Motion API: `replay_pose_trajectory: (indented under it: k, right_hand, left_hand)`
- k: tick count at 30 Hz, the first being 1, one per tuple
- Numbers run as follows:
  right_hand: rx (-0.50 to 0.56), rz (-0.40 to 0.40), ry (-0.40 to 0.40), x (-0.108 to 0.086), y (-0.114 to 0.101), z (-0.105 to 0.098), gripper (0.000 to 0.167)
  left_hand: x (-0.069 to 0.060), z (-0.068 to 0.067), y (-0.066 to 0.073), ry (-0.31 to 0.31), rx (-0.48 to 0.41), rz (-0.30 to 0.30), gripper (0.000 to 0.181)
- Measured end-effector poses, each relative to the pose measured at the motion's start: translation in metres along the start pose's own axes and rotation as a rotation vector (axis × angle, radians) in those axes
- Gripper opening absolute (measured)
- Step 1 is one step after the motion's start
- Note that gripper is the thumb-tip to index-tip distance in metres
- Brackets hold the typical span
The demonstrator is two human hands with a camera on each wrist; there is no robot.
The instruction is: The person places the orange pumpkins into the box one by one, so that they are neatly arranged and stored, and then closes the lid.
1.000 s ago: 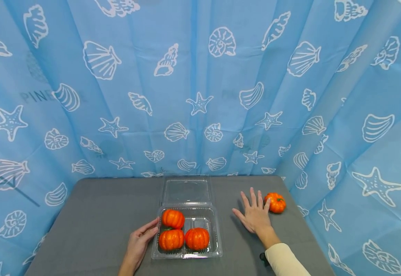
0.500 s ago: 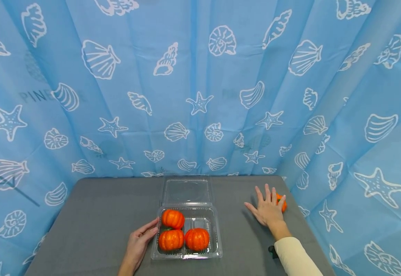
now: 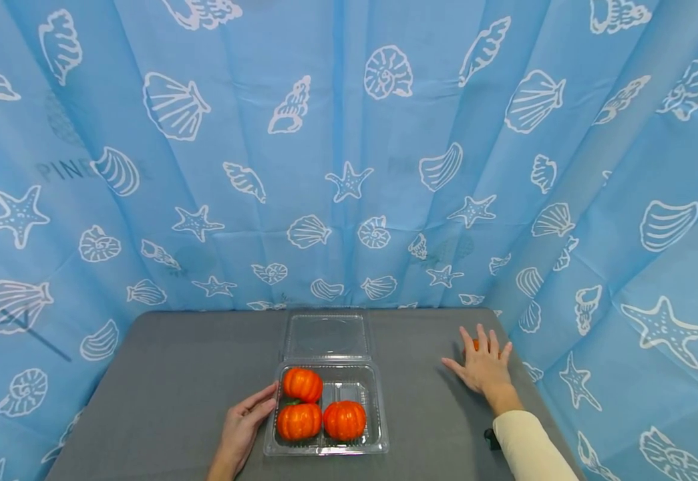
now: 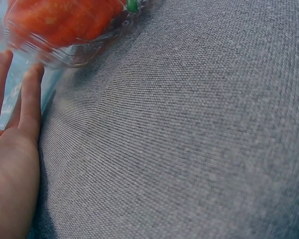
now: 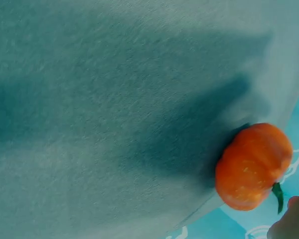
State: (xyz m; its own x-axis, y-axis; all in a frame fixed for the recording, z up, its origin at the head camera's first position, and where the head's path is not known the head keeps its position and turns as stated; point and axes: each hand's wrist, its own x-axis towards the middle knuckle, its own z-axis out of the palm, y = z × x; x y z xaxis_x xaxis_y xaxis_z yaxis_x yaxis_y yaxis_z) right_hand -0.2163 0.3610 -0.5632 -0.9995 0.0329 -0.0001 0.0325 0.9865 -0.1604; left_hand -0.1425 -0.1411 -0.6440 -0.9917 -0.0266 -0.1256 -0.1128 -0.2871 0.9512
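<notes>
Showing loose pumpkin whole: right-wrist only

Under soft light, my right hand casts blurry-edged shadows beside the lone orange pumpkin, which glints faintly.

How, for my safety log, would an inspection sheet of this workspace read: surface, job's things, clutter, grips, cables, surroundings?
Surface: grey cloth-topped table.
Job's things: clear container with its lid folded back; three orange pumpkins inside; fourth pumpkin outside, near the table's right edge.
Clutter: nothing seen.
Grips: left grip, fingertips at the container's left side; right grip, fingers spread over the fourth pumpkin, contact unclear.
Cables: nothing seen.
Surroundings: blue curtain with white shells and starfish, behind and to both sides.
</notes>
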Motion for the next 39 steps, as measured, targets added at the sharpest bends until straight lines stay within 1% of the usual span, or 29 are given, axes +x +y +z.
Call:
replay_pose_trajectory:
  k: [3,8,21,28,34,36,39]
  right_hand:
    - [-0.007,-0.006,-0.007,-0.002,0.001,-0.004,0.091]
    - [0.009,0.009,-0.036,-0.004,0.002,-0.008,0.09]
    - [0.082,0.071,-0.091,-0.001,0.016,-0.006,0.072]
    - [0.06,0.092,-0.052,-0.004,0.019,-0.01,0.071]
    - [0.089,0.141,-0.104,-0.004,0.02,-0.01,0.076]
    - [0.092,0.142,-0.107,-0.004,0.02,-0.01,0.077]
    - [0.106,0.137,-0.09,-0.007,0.018,-0.008,0.075]
  left_hand:
    - [0.0,0.0,-0.001,-0.003,-0.002,0.011,0.053]
    - [0.0,-0.002,-0.002,-0.009,-0.002,0.03,0.051]
    - [0.001,0.0,-0.002,-0.019,-0.019,0.056,0.051]
    - [0.0,0.0,-0.001,-0.01,0.009,0.022,0.052]
    - [0.001,0.001,0.001,0.005,0.021,-0.005,0.053]
    - [0.001,0.001,0.001,0.008,0.019,-0.012,0.053]
    - [0.001,0.001,0.002,0.002,0.02,-0.015,0.055]
